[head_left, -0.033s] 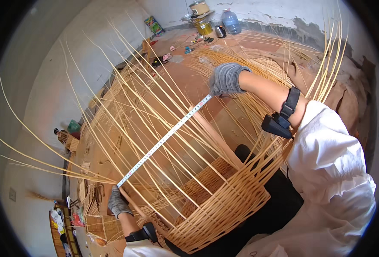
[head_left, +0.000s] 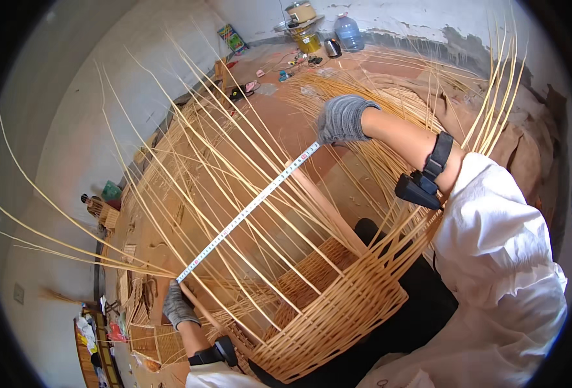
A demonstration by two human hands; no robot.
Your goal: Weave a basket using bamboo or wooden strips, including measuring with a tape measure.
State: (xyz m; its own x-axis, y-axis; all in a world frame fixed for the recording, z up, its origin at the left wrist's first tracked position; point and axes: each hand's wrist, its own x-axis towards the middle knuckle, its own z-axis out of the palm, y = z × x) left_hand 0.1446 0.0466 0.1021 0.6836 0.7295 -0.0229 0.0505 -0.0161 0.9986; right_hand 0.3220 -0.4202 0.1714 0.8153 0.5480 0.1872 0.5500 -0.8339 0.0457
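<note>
The thin, straight measuring tape [head_left: 250, 210] is white with fine dark graduations and small reddish marks. Below it, the rectangular wicker basket [head_left: 328, 313] is honey-brown in a crisscross weave, its long slender rods [head_left: 160, 270] pale straw-yellow. The right grip [head_left: 345, 119] and left grip [head_left: 180, 305] show grey knitted gloves with darker lines. At upper centre stand a translucent blue plastic jug [head_left: 349, 33] and a round yellow bucket [head_left: 308, 43].

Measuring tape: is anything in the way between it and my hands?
Nothing visible but the gray gloves; the left hand and right hand hold the measuring tape at opposite ends of its visible stretch.
</note>
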